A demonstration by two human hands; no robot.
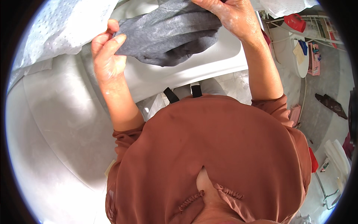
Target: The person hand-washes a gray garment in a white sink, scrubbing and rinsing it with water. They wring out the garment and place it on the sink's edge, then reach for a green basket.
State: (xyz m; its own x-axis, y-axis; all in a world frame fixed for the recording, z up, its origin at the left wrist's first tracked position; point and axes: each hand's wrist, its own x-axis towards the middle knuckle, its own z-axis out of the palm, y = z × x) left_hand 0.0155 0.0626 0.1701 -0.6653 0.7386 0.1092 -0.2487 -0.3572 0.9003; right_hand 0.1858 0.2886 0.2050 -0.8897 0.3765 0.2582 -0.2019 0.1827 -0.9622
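Cloth (167,35), plain grey, spans left hand (107,56) to right (237,18).

A white dotted sheet (67,30) hangs in front of a pale wall (48,115). A red cup (294,22) is near the left end of a wire rack (322,28). A white shelf (301,69) bears a cream item (299,53) and, at its upper right edge, a blue one (303,47); a pink basket (314,63) is just beside. Elsewhere are a dark item (330,105) and white cloth (336,155).

a white ledge (301,68) bears blue and beige items (298,53).
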